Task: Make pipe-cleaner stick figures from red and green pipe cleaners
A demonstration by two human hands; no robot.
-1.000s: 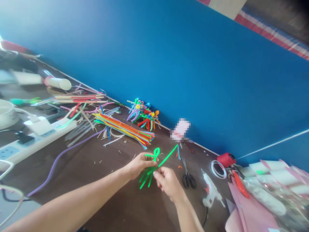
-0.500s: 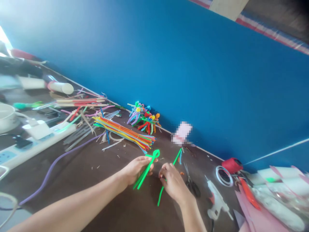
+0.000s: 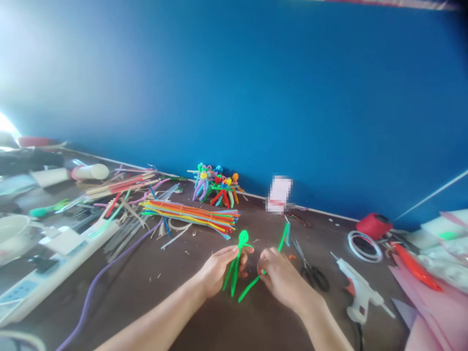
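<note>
Left hand (image 3: 219, 270) closed, pinching a green pipe-cleaner figure (image 3: 243, 239) at its middle: loop head above the fingers, several legs hanging below. Right hand (image 3: 280, 278) closed on a loose green pipe-cleaner stem (image 3: 282, 242), which runs through the grip, just beside the figure. No join between them visible.

Status: head and legs look formed; stem looks unattached. Hands hide part of the figure, so the twists can't be checked.

Beyond the hands, a heap of multicolour pipe-cleaner figures (image 3: 215, 186) stands against the blue wall (image 3: 234, 87). A bundle of straight pipe cleaners (image 3: 190, 218) lies just left of it. Right of the right hand on the dark surface (image 3: 153, 287): scissors (image 3: 313, 275), hot glue gun (image 3: 360, 290).

Container: white bowl (image 3: 12, 231), well left of the left hand. Contents: can't tell.
</note>
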